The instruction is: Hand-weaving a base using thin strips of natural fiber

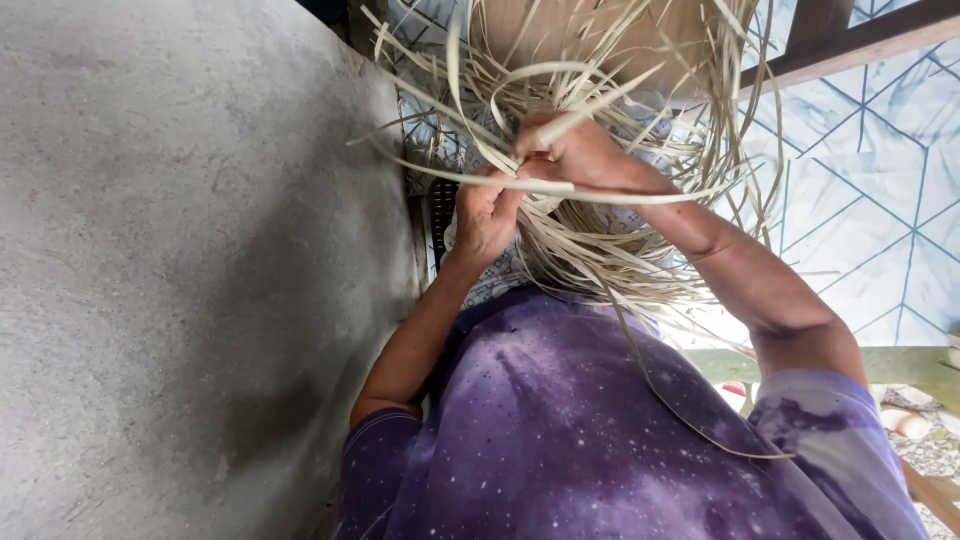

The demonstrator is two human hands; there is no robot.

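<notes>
Rough grey concrete wall stood close on your left and pale blue patterned floor tiles lay to the right. Your left hand and right hand were both closed on the pale, flat, springy straw strips bunched just before your chest. They looked light and pliable yet likely to kink or split, best pinched near the woven part.

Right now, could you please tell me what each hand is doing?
Left hand: closed, gripping the pale strips.
Right hand: closed, pinching strips of the same bundle.
</notes>
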